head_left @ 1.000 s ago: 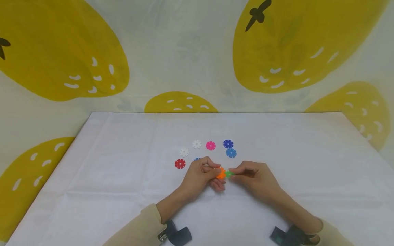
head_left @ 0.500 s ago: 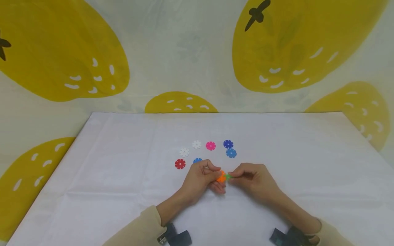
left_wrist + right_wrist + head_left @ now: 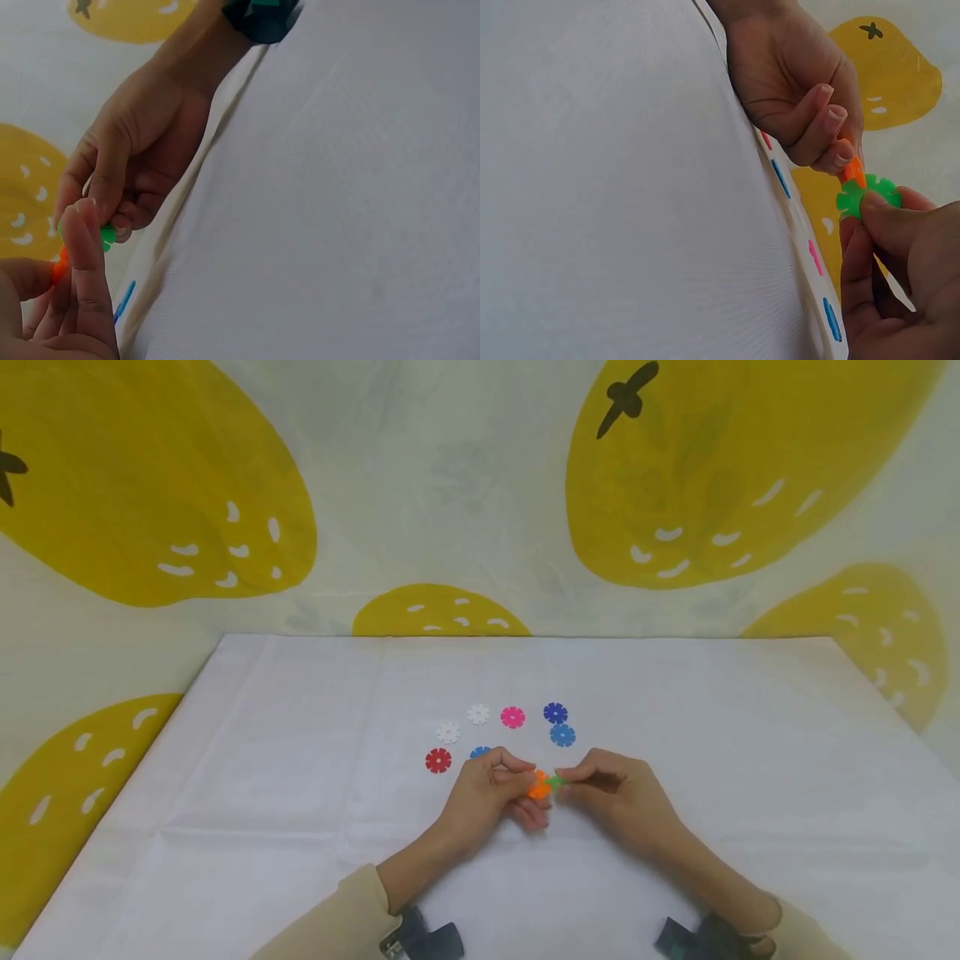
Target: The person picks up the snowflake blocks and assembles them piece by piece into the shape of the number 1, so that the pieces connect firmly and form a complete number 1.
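Between thumb and fingers, my left hand (image 3: 483, 793) pinches an orange notched plastic disc (image 3: 539, 785). My right hand (image 3: 626, 789) pinches a green notched disc (image 3: 851, 199) from the other side. In the right wrist view the two discs stand at an angle to each other, the orange edge touching the green rim at a notch. How deep they sit in one another cannot be told. Fingers cover much of both discs, which are held above the white table.
Behind the hands lie a red disc (image 3: 438, 761), two white discs, one being the nearer white disc (image 3: 448, 732), a pink disc (image 3: 513, 717), a dark blue disc (image 3: 556, 713) and a light blue disc (image 3: 562, 735). Another blue disc (image 3: 480, 752) is partly hidden by my left hand.
Both hands dipped slightly and came back up, staying together. The green disc has turned to look narrower from above and sits closer against the orange one. The loose discs have not moved.
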`<control>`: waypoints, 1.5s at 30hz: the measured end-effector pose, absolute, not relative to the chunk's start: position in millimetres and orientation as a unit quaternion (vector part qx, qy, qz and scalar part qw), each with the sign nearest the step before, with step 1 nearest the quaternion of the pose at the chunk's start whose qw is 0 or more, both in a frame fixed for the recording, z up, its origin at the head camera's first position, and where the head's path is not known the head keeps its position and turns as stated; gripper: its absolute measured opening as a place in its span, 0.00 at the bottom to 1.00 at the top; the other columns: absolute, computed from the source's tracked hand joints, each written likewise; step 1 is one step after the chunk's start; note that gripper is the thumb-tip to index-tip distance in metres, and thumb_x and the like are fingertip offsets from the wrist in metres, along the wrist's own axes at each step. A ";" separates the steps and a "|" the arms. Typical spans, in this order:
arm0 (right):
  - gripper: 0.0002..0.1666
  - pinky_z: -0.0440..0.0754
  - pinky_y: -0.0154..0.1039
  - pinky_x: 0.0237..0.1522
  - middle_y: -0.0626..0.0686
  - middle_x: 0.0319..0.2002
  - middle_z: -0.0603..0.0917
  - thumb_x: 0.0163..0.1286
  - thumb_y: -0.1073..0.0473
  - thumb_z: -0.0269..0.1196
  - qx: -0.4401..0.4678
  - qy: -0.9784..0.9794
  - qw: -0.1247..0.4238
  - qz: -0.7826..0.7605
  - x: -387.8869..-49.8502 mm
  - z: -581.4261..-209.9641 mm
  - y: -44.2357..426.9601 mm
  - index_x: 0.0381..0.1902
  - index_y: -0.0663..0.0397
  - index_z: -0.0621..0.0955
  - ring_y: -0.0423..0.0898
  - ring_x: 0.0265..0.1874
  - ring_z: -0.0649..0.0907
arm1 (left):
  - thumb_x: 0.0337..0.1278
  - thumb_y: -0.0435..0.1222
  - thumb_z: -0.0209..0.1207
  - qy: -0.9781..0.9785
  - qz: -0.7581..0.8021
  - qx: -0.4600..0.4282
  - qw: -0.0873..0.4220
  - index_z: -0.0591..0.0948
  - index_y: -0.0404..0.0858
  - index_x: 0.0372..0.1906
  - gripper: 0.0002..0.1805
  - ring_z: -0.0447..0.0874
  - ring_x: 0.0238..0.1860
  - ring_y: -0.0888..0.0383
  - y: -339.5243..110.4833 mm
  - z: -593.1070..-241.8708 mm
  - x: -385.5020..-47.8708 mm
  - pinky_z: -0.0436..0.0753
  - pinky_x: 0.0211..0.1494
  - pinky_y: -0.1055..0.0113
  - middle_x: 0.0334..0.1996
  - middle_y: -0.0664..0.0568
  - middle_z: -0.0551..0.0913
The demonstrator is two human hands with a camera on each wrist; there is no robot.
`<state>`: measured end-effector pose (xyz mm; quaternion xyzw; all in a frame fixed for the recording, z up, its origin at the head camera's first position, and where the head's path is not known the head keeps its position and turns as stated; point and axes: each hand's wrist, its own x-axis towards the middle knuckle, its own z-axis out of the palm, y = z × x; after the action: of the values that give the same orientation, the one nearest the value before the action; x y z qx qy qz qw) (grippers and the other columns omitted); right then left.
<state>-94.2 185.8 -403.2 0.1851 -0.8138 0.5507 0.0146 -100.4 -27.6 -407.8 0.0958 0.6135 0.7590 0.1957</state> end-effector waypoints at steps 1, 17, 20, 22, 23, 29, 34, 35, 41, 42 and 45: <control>0.12 0.82 0.33 0.37 0.44 0.33 0.86 0.58 0.66 0.69 0.187 -0.813 0.018 0.552 -94.0 -402.8 186.0 0.40 0.49 0.87 0.43 0.32 0.85 | 0.65 0.33 0.57 0.614 0.759 0.095 0.196 0.73 0.30 0.45 0.11 0.87 0.28 0.44 -28.2 -407.4 -100.6 0.84 0.37 0.61 0.29 0.38 0.85; 0.14 0.82 0.35 0.41 0.44 0.36 0.86 0.58 0.65 0.69 0.211 -0.806 -0.004 0.553 -91.1 -387.3 178.3 0.43 0.53 0.86 0.43 0.36 0.84 | 0.65 0.38 0.57 0.672 0.705 0.129 0.187 0.76 0.37 0.49 0.12 0.83 0.24 0.48 -47.3 -396.9 -93.3 0.83 0.33 0.65 0.30 0.43 0.86; 0.13 0.82 0.35 0.42 0.43 0.36 0.86 0.58 0.64 0.70 0.200 -0.810 -0.017 0.551 -89.9 -385.6 175.8 0.42 0.50 0.86 0.42 0.37 0.84 | 0.64 0.40 0.59 0.688 0.691 0.131 0.179 0.76 0.39 0.49 0.13 0.82 0.23 0.48 -50.6 -395.0 -90.2 0.81 0.35 0.65 0.28 0.43 0.85; 0.13 0.82 0.35 0.42 0.43 0.37 0.86 0.58 0.64 0.70 0.197 -0.809 -0.023 0.553 -89.2 -384.9 173.7 0.42 0.49 0.86 0.43 0.37 0.85 | 0.63 0.38 0.59 0.689 0.691 0.130 0.177 0.77 0.38 0.49 0.12 0.82 0.23 0.48 -52.1 -394.0 -88.2 0.81 0.35 0.64 0.28 0.42 0.85; 0.13 0.82 0.35 0.42 0.43 0.37 0.86 0.57 0.64 0.70 0.196 -0.809 -0.025 0.553 -89.0 -384.7 172.5 0.41 0.49 0.86 0.43 0.37 0.85 | 0.63 0.37 0.59 0.685 0.695 0.129 0.177 0.76 0.37 0.49 0.12 0.82 0.23 0.48 -52.6 -393.9 -87.4 0.81 0.34 0.64 0.28 0.42 0.85; 0.12 0.82 0.35 0.42 0.42 0.34 0.86 0.57 0.61 0.71 0.181 -0.817 -0.045 0.545 -87.3 -381.3 164.3 0.40 0.45 0.86 0.43 0.35 0.85 | 0.61 0.34 0.61 0.668 0.712 0.131 0.171 0.78 0.35 0.48 0.13 0.79 0.21 0.49 -55.6 -394.7 -85.0 0.81 0.29 0.66 0.27 0.37 0.82; 0.12 0.82 0.36 0.42 0.45 0.33 0.86 0.57 0.60 0.71 0.173 -0.806 -0.066 0.562 -87.5 -379.1 158.4 0.40 0.48 0.85 0.44 0.34 0.86 | 0.58 0.36 0.64 0.694 0.691 0.139 0.143 0.82 0.42 0.45 0.10 0.75 0.21 0.50 -57.8 -395.6 -84.2 0.75 0.27 0.71 0.26 0.43 0.79; 0.12 0.82 0.36 0.42 0.45 0.33 0.86 0.57 0.60 0.71 0.174 -0.804 -0.066 0.565 -87.7 -379.1 157.6 0.40 0.48 0.85 0.45 0.34 0.86 | 0.58 0.37 0.64 0.701 0.686 0.139 0.135 0.83 0.43 0.45 0.10 0.74 0.21 0.50 -58.2 -396.0 -84.3 0.74 0.27 0.71 0.26 0.45 0.79; 0.14 0.82 0.35 0.42 0.45 0.35 0.86 0.57 0.61 0.71 0.167 -0.809 -0.071 0.559 -88.4 -380.0 154.9 0.42 0.51 0.84 0.44 0.36 0.86 | 0.57 0.37 0.65 0.711 0.685 0.119 0.107 0.84 0.40 0.41 0.08 0.75 0.22 0.45 -59.6 -397.4 -83.9 0.75 0.28 0.70 0.24 0.45 0.78; 0.14 0.82 0.34 0.42 0.44 0.36 0.86 0.57 0.61 0.71 0.164 -0.814 -0.072 0.552 -88.8 -379.7 155.2 0.42 0.50 0.84 0.43 0.36 0.85 | 0.57 0.37 0.65 0.710 0.687 0.116 0.104 0.85 0.40 0.40 0.08 0.76 0.23 0.44 -59.9 -397.3 -83.7 0.76 0.28 0.70 0.24 0.44 0.79; 0.13 0.81 0.33 0.42 0.45 0.39 0.85 0.59 0.59 0.71 0.154 -0.829 -0.068 0.534 -91.7 -378.0 158.6 0.43 0.47 0.84 0.41 0.37 0.85 | 0.56 0.36 0.66 0.711 0.688 0.106 0.098 0.85 0.40 0.39 0.07 0.77 0.24 0.43 -60.8 -396.9 -83.1 0.78 0.30 0.70 0.25 0.45 0.80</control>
<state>-91.7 158.6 -378.0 0.1543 -0.8285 0.5340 -0.0679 -83.1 -60.8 -396.9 0.1063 0.7111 0.6881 0.0979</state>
